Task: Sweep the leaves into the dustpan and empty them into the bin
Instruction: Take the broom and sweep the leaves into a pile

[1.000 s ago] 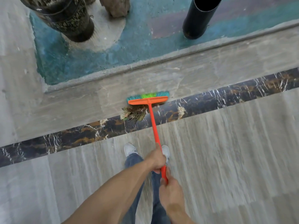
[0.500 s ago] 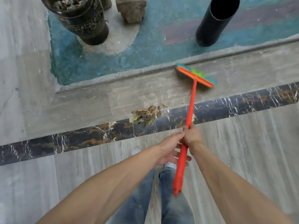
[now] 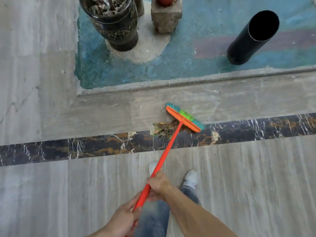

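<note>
The person holds an orange broom [image 3: 183, 119] by its long handle with both hands. The right hand [image 3: 158, 183] grips the handle higher toward the head, its fingers wrapped fully around the shaft; the left hand [image 3: 123, 219] grips the near end, fingers likewise curled tight around it. Neither hand has anything else in it.

The small pile of dry leaves [image 3: 161, 130] serves as the landmark. It lies on the floor where the dark marbled strip [image 3: 85, 147] meets the paler tile. The broom head sits just right of and slightly beyond the pile, bristles down and touching its far edge, the handle passing over the pile's right side. The person's white shoes [image 3: 190, 177] stand on the near side of the pile. Well beyond it, on a blue-painted patch, stand an ornate dark planter [image 3: 116, 29], a stone block [image 3: 165, 17] and a black cylinder [image 3: 251, 38] with an open top, possibly the bin. No dustpan is in view.

The step in hand appears to be gathering the leaves into one tight heap. Short, light strokes drawn toward the pile should work best, with the bristles kept flat on the floor so dry leaves do not flick away, and stray bits right of the pile collected before any dustpan is fetched.
</note>
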The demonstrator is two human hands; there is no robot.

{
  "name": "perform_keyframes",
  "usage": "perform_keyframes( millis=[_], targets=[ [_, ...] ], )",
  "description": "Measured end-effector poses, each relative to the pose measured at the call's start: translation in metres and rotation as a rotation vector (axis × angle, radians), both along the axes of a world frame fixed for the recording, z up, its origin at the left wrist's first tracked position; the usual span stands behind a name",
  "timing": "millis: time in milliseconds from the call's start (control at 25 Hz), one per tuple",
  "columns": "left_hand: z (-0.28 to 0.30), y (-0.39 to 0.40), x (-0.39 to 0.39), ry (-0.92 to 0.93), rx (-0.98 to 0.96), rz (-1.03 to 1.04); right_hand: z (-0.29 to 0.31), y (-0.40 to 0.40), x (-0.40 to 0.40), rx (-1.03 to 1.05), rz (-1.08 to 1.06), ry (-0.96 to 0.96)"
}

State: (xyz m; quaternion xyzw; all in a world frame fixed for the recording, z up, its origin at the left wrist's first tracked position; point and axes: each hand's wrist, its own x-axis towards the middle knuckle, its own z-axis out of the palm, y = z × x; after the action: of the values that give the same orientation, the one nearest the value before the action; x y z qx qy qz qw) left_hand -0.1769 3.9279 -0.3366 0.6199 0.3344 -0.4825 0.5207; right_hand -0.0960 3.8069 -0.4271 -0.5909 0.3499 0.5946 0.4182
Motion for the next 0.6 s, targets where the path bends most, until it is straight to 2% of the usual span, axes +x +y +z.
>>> perform_keyframes(
  millis=[80, 120, 200, 280, 320, 440, 560, 600],
  targets=[
    [0.003, 0.025, -0.034, -0.166, 0.107, -0.061, 0.014, 0.024, -0.019, 0.042, 0.058, 0.109],
    [0.001, 0.025, -0.049, -0.198, 0.122, -0.014, 0.026, 0.034, -0.026, 0.065, 0.056, 0.154],
    [0.009, 0.033, -0.067, -0.154, 0.131, 0.096, 0.042, 0.043, -0.033, 0.097, 0.041, 0.172],
    [0.015, 0.043, -0.057, -0.154, 0.106, 0.075, 0.052, 0.044, -0.020, 0.100, 0.065, 0.104],
    [0.019, 0.032, -0.042, -0.194, 0.110, 0.118, 0.047, 0.044, -0.008, 0.066, 0.095, 0.052],
    [0.002, 0.007, 0.008, -0.118, 0.033, 0.263, 0.019, 0.042, 0.044, -0.075, 0.207, -0.134],
    [-0.003, -0.014, 0.016, -0.106, -0.024, 0.337, 0.002, 0.040, 0.066, -0.148, 0.320, -0.169],
    [-0.006, -0.022, 0.006, -0.065, 0.019, 0.362, 0.003, 0.038, 0.061, -0.150, 0.360, -0.147]
  ],
)
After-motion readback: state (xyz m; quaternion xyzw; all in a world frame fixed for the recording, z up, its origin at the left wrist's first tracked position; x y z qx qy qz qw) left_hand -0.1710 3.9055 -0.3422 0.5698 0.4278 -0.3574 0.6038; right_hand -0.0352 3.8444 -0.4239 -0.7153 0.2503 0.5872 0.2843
